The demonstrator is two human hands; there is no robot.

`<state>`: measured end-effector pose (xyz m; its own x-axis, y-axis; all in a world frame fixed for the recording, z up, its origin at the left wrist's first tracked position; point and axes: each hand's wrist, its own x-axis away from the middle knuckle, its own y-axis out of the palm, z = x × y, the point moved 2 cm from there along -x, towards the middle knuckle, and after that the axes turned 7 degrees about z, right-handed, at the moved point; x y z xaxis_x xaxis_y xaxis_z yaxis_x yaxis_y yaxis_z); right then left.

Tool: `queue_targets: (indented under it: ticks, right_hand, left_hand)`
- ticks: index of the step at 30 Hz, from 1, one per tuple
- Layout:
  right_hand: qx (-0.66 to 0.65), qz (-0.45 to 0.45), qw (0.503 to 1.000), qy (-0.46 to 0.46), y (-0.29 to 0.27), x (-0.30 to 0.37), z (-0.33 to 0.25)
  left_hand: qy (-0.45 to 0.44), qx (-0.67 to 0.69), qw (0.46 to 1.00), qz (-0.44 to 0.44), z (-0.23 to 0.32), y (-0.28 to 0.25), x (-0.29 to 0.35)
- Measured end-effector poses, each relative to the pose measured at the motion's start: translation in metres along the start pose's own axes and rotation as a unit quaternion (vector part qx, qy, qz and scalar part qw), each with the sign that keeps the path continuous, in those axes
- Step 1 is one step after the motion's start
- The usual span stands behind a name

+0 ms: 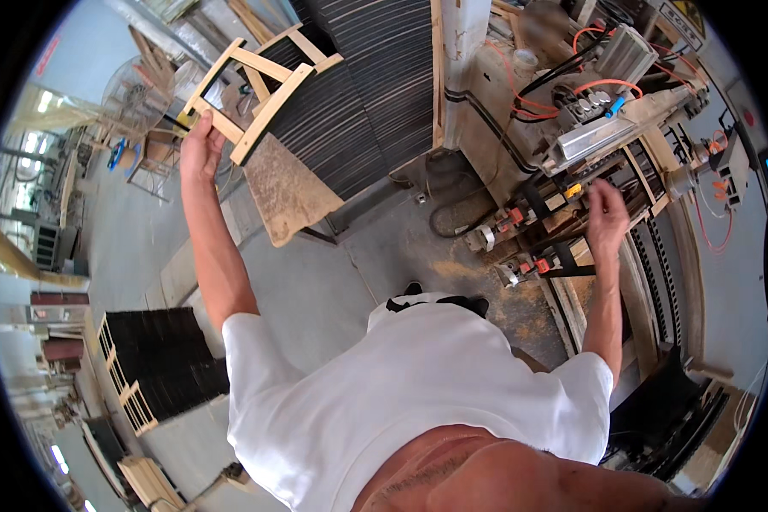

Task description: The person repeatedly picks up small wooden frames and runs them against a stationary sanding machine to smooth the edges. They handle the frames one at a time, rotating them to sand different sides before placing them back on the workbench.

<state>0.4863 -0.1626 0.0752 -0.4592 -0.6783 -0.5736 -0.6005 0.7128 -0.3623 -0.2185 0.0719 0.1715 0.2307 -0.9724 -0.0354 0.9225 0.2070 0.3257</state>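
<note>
My left hand [201,152] is raised at the upper left, its fingers closed on the lower end of a pale wooden frame [273,113]. The frame has crossbars and dark edges, and it is held tilted above a worn board. At the right, my right hand [608,220] hovers over a woodworking machine [563,213] with red and yellow clamp parts. Its fingers are loosely bent and apart, and I see nothing held in them. A pale wooden piece [642,175] lies in the machine just beyond that hand.
The worn board [290,192] stands on a metal leg before tall stacks of dark-edged pieces [375,94]. Another black stack [166,358] with pale wooden ends sits on the floor at left. Orange hoses [606,85] run over the machine. Sawdust [456,269] lies on the floor beside it.
</note>
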Motion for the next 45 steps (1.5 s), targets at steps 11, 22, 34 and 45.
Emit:
queue_targets:
  ticks: [11, 22, 34, 45]
  right_hand:
    - [0.146, -0.127, 0.954, 0.228, 0.043, 0.154, -0.005]
    - [0.159, -0.041, 0.945, 0.284, -0.007, 0.217, -0.018]
    - [0.24, 0.049, 0.928, 0.279, -0.147, 0.294, -0.051]
    - [0.65, 0.234, 0.697, 0.194, -0.366, 0.383, -0.162]
  left_hand:
    - [-0.019, -0.244, 0.969, 0.023, -0.041, 0.055, -0.111]
    - [0.491, -0.585, 0.631, -0.136, 0.01, 0.15, 0.038]
    - [0.2, -0.564, 0.741, -0.305, -0.013, 0.152, -0.012]
    - [0.466, -0.22, 0.828, -0.22, -0.108, 0.27, 0.186]
